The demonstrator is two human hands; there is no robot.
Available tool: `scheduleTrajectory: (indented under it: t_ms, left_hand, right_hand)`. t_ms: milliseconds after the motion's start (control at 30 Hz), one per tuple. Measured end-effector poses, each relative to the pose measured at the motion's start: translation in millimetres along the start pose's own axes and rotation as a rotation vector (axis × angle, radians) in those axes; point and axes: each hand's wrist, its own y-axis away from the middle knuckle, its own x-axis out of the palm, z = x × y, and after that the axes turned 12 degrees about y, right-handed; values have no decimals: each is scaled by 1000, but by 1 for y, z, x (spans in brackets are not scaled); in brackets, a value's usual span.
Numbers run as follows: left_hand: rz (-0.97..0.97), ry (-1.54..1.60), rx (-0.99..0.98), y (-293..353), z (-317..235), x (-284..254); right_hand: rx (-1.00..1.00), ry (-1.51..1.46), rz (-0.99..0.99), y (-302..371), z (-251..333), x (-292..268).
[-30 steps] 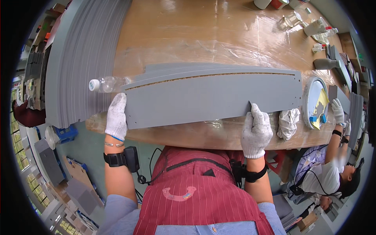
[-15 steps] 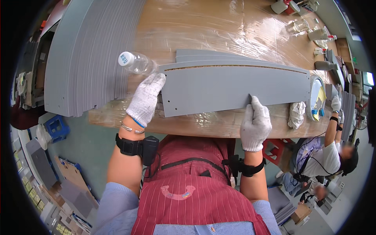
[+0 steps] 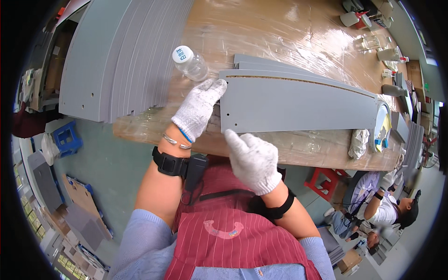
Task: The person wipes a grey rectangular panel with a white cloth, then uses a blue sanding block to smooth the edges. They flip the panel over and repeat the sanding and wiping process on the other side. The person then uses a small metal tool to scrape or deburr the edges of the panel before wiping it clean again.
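A long grey panel [image 3: 298, 102] lies on top of several similar panels, with small dark holes near its left end and a raw brown groove along its far edge. My gloved left hand [image 3: 198, 107] grips its left end, fingertips by the far left corner. My gloved right hand [image 3: 254, 161] is just below the near left corner, its forefinger pointing at that corner and the other fingers curled in. What the right hand holds, if anything, is hidden. A clear bottle with a white cap [image 3: 190, 63] lies beyond my left hand.
A tall stack of grey panels [image 3: 126, 56] fills the left of the film-covered table [image 3: 261, 28]. A crumpled white cloth [image 3: 358, 143] and a round tub [image 3: 381, 126] sit at the right. Several bottles [image 3: 389, 53] stand far right. A co-worker [image 3: 392, 207] works beyond a red stool [image 3: 326, 183].
My right hand has moved left along the panel's near edge to its left corner. The small dark tip at its fingers no longer shows. My left hand stays at the panel's left end.
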Motion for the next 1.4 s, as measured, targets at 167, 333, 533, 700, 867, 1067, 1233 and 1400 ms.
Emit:
scheduleTrajectory:
  t_ms: [167, 333, 533, 700, 867, 1067, 1233, 1400]
  left_hand:
    - [144, -531, 644, -11, 30, -40]
    - [14, -469, 422, -1, 5, -9]
    - [-388, -92, 514, 26, 20, 11]
    - [-75, -839, 1005, 33, 32, 85]
    - [-38, -1673, 960, -2, 76, 145]
    - [-575, -1927, 751, -2, 82, 83]
    - [-869, -859, 300, 34, 68, -131]
    - [-1104, -1219, 549, 11, 63, 48]
  right_hand:
    - [302, -72, -247, -26, -28, -7]
    - [-179, 18, 289, -31, 3, -9]
    - [234, -251, -195, 4, -68, -29]
    - [313, 58, -294, -13, -122, -25]
    - [332, 178, -274, 2, -165, -29]
    - [573, 337, -457, 67, -332, -82]
    - [998, 215, -462, 139, -488, -103]
    - [908, 240, -349, 161, -531, -114]
